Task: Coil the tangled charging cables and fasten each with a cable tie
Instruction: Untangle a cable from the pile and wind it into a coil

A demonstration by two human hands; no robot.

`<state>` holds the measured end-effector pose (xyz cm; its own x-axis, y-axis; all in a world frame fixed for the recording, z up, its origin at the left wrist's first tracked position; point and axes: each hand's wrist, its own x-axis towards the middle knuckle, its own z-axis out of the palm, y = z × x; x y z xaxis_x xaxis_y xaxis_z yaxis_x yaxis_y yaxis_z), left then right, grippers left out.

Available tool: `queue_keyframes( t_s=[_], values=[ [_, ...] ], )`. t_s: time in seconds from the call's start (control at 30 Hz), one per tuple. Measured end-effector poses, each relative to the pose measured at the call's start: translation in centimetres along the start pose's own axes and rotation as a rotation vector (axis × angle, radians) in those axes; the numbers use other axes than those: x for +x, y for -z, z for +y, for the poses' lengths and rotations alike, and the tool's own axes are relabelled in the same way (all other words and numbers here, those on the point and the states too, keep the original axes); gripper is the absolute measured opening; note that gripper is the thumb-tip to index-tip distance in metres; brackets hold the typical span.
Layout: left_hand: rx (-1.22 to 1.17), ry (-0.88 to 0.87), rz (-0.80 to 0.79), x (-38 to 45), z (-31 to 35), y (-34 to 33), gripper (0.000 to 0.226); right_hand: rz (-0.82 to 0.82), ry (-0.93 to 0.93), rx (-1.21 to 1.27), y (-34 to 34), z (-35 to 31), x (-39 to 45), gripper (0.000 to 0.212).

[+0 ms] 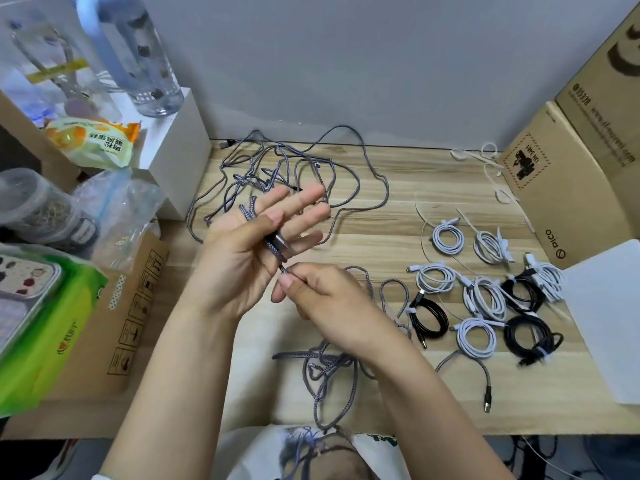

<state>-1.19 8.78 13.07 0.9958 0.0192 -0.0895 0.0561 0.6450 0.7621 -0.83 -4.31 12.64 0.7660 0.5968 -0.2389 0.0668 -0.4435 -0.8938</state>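
My left hand (256,244) is raised palm-up over the wooden table (398,188), fingers straight, thumb pressing a grey braided cable's plug (278,242) against the palm; the cable wraps round the hand's back. My right hand (332,306) pinches the same cable (283,269) just below the left palm. A loose tangle of grey braided cable (294,168) lies behind the hands, and more of it (332,365) trails under my right wrist toward the table's near edge. Several coiled, tied white and black cables (481,299) lie at the right. Loose white cable ties (485,157) lie at the back right.
Cardboard boxes (571,161) stand at the right, a white board (609,317) beside them. At left are a white box (176,150), a clear bottle (145,64), snack packets (93,140), plastic bags and a green wipes pack (45,320) on a cardboard box.
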Motion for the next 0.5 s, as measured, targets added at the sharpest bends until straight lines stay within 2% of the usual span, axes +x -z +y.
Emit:
queue_keyframes(
  t_s=[0.17, 0.3, 0.4, 0.47, 0.5],
  values=[
    [0.295, 0.066, 0.043, -0.5, -0.2, -0.6, 0.039, 0.003, -0.040, -0.087, -0.1, -0.2, -0.5, 0.025],
    [0.755, 0.021, 0.083, -0.6, -0.8, -0.9, 0.056, 0.034, -0.035, -0.149, -0.3, -0.4, -0.7, 0.025],
    [1.064, 0.021, 0.053, -0.6, -1.0, 0.0, 0.049, 0.131, 0.042, -0.151, 0.4, -0.3, -0.8, 0.026],
    [0.990, 0.131, -0.003, -0.9, -0.8, 0.1, 0.025, 0.173, 0.072, -0.094, 1.1, -0.2, -0.9, 0.023],
    [0.902, 0.187, -0.026, -1.0, -0.6, -0.2, 0.020, 0.174, 0.084, -0.048, 1.2, -0.2, -1.0, 0.021]
  ],
)
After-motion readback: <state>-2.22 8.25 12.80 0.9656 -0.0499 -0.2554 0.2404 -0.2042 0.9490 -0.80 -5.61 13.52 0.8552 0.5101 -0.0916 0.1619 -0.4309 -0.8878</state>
